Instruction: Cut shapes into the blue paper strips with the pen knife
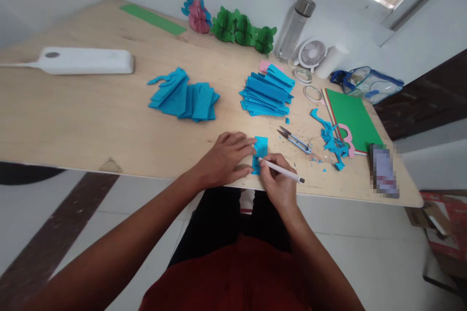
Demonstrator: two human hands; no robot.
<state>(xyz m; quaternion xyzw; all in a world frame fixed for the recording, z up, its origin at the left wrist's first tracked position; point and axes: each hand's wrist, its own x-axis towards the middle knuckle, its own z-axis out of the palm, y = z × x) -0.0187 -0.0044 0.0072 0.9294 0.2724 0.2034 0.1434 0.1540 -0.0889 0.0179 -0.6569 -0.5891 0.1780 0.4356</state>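
Observation:
A small blue paper strip (pixel 261 145) lies near the table's front edge, with dark drawn lines on it. My left hand (pixel 226 159) rests flat on the table from the left, its fingertips on the strip's left edge. In my right hand (pixel 280 181) is a white pen (pixel 282 170), pinched near its tip, which touches the strip. Thread snips (pixel 295 140) lie just beyond my right hand. Farther back are a stack of folded blue paper pieces (pixel 268 91) and a fanned group of blue pieces (pixel 195 101) to its left.
Blue scraps (pixel 332 141), a pink cutout (pixel 346 138), green sheets (pixel 353 116) and a blurred phone-like object (pixel 384 171) lie right. Along the wall stand green paper ornaments (pixel 242 30), a pink one (pixel 199 17), a bottle (pixel 294 31) and a fan (pixel 312 54). A white device (pixel 87 60) lies left.

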